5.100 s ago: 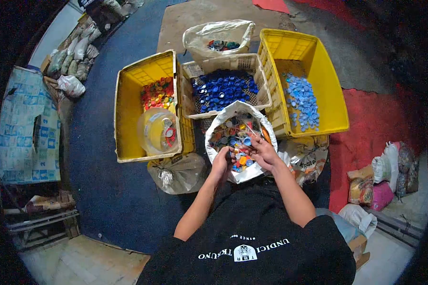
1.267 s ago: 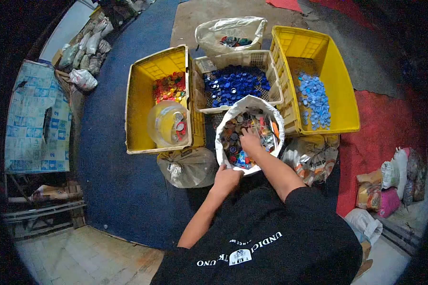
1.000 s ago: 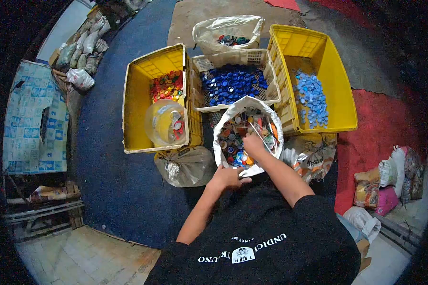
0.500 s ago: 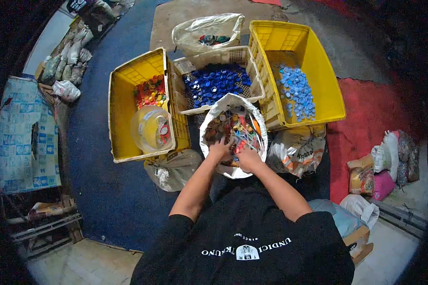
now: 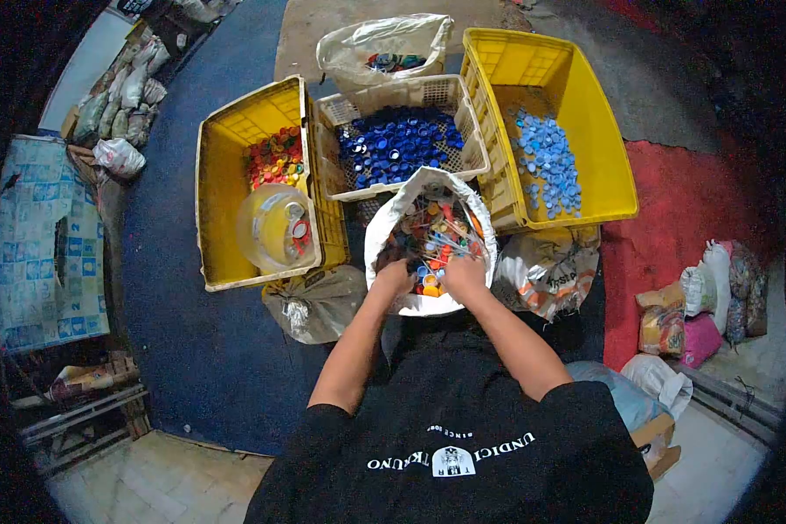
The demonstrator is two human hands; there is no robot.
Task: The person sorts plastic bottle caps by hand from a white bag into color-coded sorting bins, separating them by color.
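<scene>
Head view, looking down on a sorting station laid out on a dark blue floor mat (image 5: 201, 349), with a red mat (image 5: 690, 218) at 3 o'clock and pale floor tiles at 6 o'clock. Item: white sack (image 5: 384, 236) of mixed bottle caps (image 5: 432, 231), centre, mouth folded open. Item: yellow crate (image 5: 218, 218) at 9 o'clock of the sack, holding red and orange caps and a clear plastic tub (image 5: 275, 227). Item: cream basket (image 5: 402, 92) at 12 o'clock, filled with dark blue caps. Item: second yellow crate (image 5: 585, 113) at 2 o'clock, holding light blue caps. Item: clear bag (image 5: 384, 44) beyond the basket, a few caps inside. Item: tied plastic bags at 7 and 4 o'clock of the sack. Left hand (image 5: 395, 278) and right hand (image 5: 463, 272) rest side by side in the sack's near edge, fingers curled down into the caps; whether either is closed on a cap cannot be told.
</scene>
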